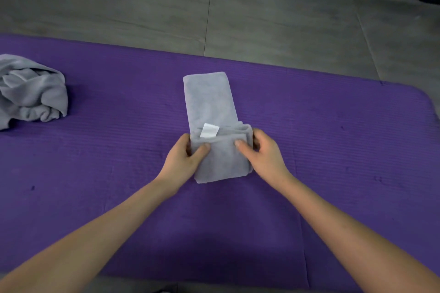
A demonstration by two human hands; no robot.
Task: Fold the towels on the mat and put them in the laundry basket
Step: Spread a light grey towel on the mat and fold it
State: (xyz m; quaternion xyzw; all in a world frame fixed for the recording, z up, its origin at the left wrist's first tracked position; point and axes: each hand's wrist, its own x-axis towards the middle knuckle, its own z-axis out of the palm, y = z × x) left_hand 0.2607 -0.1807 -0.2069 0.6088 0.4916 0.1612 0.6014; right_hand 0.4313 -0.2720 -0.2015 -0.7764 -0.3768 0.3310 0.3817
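Grey and soft, a crumpled towel [31, 93] waits at the mat's [333, 150] left end. Mid-mat, the left hand [185, 157] and right hand [266, 150] have their fingers [204, 148] pinched on a half-folded towel's [212, 107] side edges. Light and limp, it looks best held at the corners.

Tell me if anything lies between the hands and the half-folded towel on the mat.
Nothing does: the left hand and right hand both grip the half-folded grey towel at its near fold. The crumpled towel lies apart at the left end of the purple mat. No laundry basket is in view.
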